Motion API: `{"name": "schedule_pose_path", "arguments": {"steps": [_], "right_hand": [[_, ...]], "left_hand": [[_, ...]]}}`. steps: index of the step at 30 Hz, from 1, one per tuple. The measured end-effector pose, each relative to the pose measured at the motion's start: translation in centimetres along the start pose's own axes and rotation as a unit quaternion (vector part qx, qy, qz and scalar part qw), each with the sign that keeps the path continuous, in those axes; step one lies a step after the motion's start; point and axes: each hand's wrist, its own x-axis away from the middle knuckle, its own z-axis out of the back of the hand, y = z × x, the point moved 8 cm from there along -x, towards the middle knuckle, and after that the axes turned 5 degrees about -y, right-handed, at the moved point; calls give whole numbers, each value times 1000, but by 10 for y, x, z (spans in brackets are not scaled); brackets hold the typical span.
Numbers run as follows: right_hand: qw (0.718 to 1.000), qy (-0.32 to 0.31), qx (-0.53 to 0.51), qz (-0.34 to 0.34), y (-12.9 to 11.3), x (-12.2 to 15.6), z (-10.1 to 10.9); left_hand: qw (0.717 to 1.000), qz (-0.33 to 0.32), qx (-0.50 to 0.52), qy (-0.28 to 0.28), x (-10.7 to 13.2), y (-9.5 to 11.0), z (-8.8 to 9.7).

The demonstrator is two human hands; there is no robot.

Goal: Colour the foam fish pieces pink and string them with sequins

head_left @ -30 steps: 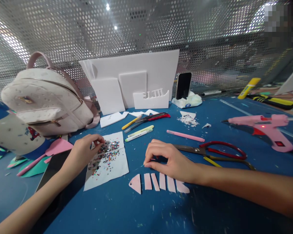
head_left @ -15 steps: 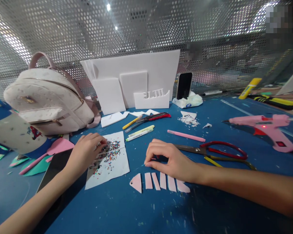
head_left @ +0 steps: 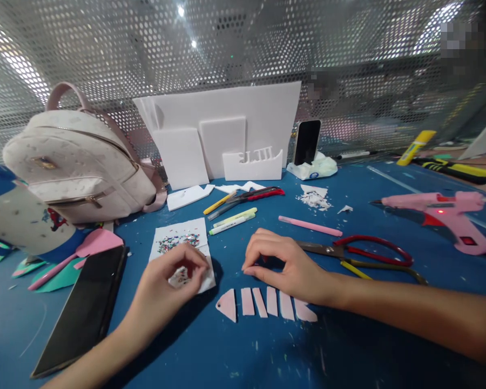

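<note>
My left hand (head_left: pixel 176 278) hovers over the near part of a white paper sheet (head_left: pixel 206 270) strewn with shiny multicoloured flakes (head_left: pixel 178 241). Its thumb and fingertips come together; what is between them, if anything, is too small to see. Just above the pink foam pieces (head_left: pixel 248 301), my right hand (head_left: pixel 277 259) is closed in a pinch, and I cannot make out what it holds. The pieces lie in a row, a triangular one with a small hole at the left end, and my right hand partly covers the tops of those on the right.
Red-handled scissors (head_left: pixel 372 254) lie beyond my right forearm, with a pink glue gun (head_left: pixel 441 213) farther right, its red light on. Pens, a pink marker (head_left: pixel 310 226) and a cutter (head_left: pixel 247 201) lie midway. A dark phone (head_left: pixel 83 310) and a backpack (head_left: pixel 79 173) are left.
My left hand has moved right and nearer, off the flakes, uncovering them and more of the dark phone. My right hand stays nearly where it was.
</note>
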Motion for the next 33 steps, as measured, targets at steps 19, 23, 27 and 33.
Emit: {"name": "schedule_pose_path", "arguments": {"steps": [19,23,27,33], "right_hand": [[997,22,12,73,-13,2,2],[997,18,16,78,-13,1,1],[997,11,17,78,-11,2,-1],[997,9,15,75,-11,2,-1]], "left_hand": [[994,76,68,-31,12,-7,-22],[996,66,57,-28,10,-6,-22],[997,60,49,-28,9,-4,-22],[997,59,47,-34,11,-6,-23]]}}
